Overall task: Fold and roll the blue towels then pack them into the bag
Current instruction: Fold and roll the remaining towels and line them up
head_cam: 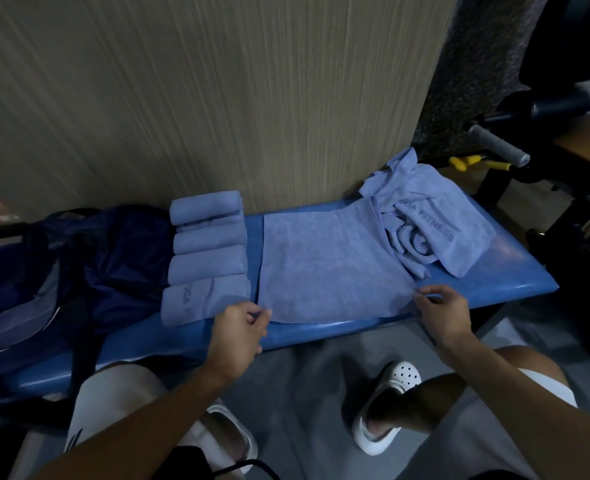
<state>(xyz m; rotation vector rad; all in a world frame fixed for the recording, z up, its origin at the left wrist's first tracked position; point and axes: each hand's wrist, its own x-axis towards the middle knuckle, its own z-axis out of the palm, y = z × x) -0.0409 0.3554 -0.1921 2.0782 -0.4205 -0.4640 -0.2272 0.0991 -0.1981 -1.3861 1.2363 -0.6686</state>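
A blue towel (328, 265) lies spread flat across the middle of the blue padded table (515, 271), its near edge running along the table's front lip. The person stands over it with both arms reaching in. The left hand (241, 323) sits at the towel's near left corner, fingers curled, thumb and forefinger pinching the cloth there. The right hand (442, 313) is at the towel's near right corner, its fingers also curled and nipping the edge.

Just left of the flat towel, almost touching its side, a row of rolled blue towels (207, 258) lies side by side, running from the front of the table back to the wood-grain panel (182, 98) behind. The nearest roll shows dark lettering. Further left of the flat towel, beyond the rolls, a dark navy bag (113, 265) slumps on the table, its mouth loosely open.

To the right of the flat towel, overlapping its far right corner, sits a heap of unfolded blue towels (435, 216), the top one printed with "FITNESS". Beyond that heap, well off to the right, a black gym machine has a grey grip handle (497, 145) and a yellow part (463, 161) beside it.

Below the towel, on the grey floor, the person's right foot wears a white clog (387, 403).
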